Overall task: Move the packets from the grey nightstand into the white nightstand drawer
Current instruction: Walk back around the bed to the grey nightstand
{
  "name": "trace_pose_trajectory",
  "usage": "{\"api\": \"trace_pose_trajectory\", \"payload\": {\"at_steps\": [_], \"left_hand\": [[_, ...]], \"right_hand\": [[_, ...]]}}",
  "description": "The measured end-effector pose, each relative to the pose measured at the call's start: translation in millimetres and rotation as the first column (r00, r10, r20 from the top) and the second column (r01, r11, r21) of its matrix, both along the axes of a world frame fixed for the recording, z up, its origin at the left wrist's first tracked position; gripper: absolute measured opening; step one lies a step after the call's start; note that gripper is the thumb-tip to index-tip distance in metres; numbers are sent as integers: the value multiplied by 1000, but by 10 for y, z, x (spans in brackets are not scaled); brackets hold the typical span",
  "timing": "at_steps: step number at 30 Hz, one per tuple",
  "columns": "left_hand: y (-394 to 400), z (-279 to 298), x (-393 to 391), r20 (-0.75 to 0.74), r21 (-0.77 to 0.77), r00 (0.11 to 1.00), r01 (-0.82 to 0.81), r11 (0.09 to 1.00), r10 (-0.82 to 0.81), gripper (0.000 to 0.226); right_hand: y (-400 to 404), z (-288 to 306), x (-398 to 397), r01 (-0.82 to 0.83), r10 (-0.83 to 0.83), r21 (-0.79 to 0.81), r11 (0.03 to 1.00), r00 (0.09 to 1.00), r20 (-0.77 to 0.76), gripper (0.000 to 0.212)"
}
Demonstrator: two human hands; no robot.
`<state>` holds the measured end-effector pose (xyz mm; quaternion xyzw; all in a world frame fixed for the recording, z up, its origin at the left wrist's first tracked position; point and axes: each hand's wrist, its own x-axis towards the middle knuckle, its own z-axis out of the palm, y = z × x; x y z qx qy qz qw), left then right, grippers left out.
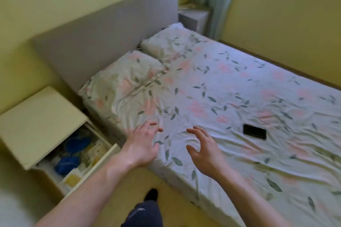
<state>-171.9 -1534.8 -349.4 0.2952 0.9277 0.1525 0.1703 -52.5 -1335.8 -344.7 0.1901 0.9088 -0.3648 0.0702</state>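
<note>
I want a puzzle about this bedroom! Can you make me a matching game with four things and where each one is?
Things:
1. phone
2. white nightstand drawer
3. grey nightstand
4. pillows

Places:
A. far side of the bed, by the curtain
B. lying on the flowered sheet, right of the hands
C. against the grey headboard
D. pulled open, left of the bed

Pairs: 1-B, 2-D, 3-A, 4-C

Both empty hands, left hand (141, 144) and right hand (204, 151), hover over the bed (230, 83) beside the open white nightstand drawer (103, 160).
</note>
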Motion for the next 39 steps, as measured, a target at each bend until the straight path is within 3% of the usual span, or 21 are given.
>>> {"api": "trace_pose_trajectory", "payload": {"at_steps": [9, 19, 24, 31, 39], "left_hand": [[1900, 203, 376, -44, 61, 925, 380, 923, -378, 49], [3591, 452, 1910, -85, 106, 685, 728, 677, -724, 47], [4193, 526, 2970, -125, 122, 645, 764, 633, -754, 49], [4786, 725, 4347, -115, 178, 712, 701, 690, -693, 50], [5513, 920, 5057, -136, 172, 767, 642, 747, -627, 59]], "right_hand": [[1328, 368, 1105, 390, -389, 32, 920, 920, -43, 54], [2298, 555, 2974, 667, -663, 44, 744, 744, -81, 53], [2775, 595, 4089, 700, -691, 41, 713, 711, -128, 54], [3483, 713, 5574, 665, -657, 55, 745, 745, -113, 55], [4496, 989, 6279, 616, -597, 59, 786, 780, -185, 60]]}}
